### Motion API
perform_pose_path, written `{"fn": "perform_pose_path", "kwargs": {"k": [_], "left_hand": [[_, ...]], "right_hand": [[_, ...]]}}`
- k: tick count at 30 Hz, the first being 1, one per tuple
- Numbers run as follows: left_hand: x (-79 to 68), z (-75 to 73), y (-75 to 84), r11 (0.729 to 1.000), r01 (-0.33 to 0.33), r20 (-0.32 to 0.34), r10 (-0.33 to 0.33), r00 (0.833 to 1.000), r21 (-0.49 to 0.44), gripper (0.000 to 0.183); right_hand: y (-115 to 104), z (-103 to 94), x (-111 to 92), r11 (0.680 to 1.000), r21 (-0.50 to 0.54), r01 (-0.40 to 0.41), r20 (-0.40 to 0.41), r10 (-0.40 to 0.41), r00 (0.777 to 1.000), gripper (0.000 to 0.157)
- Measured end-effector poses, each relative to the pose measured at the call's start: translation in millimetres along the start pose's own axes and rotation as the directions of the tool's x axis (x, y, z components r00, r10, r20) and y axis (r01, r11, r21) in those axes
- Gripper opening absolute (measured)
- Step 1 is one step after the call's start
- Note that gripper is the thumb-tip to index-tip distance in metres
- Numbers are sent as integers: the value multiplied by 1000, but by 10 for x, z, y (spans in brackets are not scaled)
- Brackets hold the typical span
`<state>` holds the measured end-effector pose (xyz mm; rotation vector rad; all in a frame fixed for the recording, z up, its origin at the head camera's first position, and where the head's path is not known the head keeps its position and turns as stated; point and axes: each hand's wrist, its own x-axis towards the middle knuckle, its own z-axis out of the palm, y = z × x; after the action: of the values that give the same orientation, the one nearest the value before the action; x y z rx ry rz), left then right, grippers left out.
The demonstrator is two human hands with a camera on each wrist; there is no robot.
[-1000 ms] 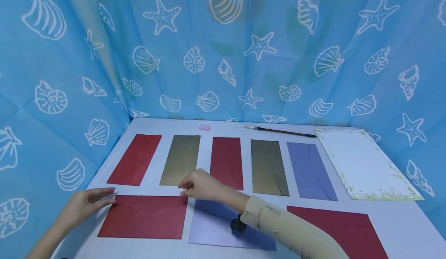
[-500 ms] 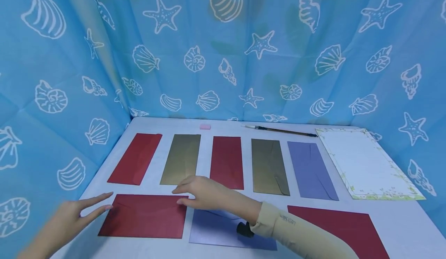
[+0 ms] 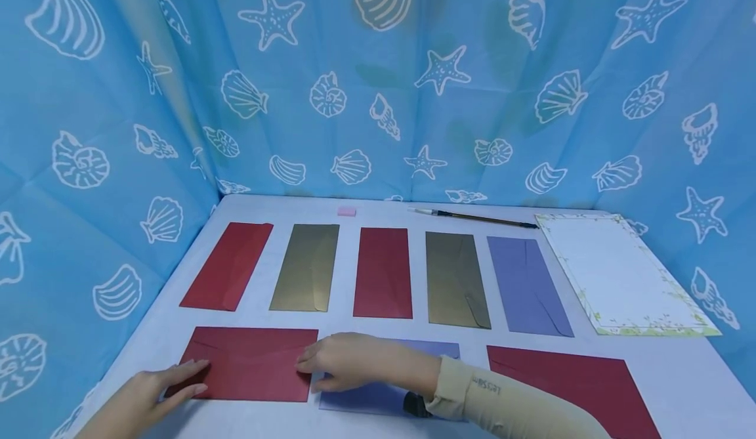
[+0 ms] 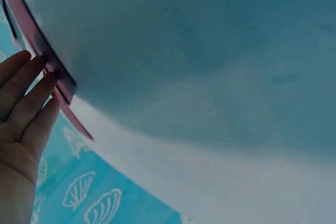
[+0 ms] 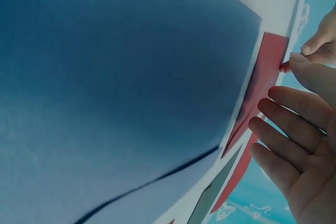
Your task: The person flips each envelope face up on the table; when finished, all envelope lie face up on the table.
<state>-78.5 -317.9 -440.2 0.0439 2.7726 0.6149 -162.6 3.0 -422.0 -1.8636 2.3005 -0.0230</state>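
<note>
A red envelope lies flat and sideways at the front left, its flap line along the far edge. The fingertips of my left hand rest on its left end, thumb and fingers apart. At its right end, the fingertips of my right hand touch the paper. Both hands have extended fingers, as the left hand shows in the left wrist view and the right hand in the right wrist view. Under my right forearm lies a purple envelope, partly hidden by the hand and sleeve.
Behind stands a row: a red envelope, a gold one, another red envelope, another gold envelope and a purple envelope. A third red envelope, bordered paper, a brush and a pink block lie around.
Both hands have come off the red envelope's far corners and moved nearer, down onto its left and right ends. The envelope lies in about the same place.
</note>
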Motion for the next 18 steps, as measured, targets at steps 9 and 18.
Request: {"fn": "perform_pose_path", "kwargs": {"k": [9, 18], "left_hand": [[-5, -10, -74, 1000, 17, 8, -17, 1000, 21, 66], [-9, -6, -128, 1000, 22, -14, -22, 1000, 3, 66]], "right_hand": [[-94, 14, 73, 999, -32, 13, 45, -12, 999, 39], [-152, 51, 109, 998, -66, 16, 15, -15, 1000, 38]]}}
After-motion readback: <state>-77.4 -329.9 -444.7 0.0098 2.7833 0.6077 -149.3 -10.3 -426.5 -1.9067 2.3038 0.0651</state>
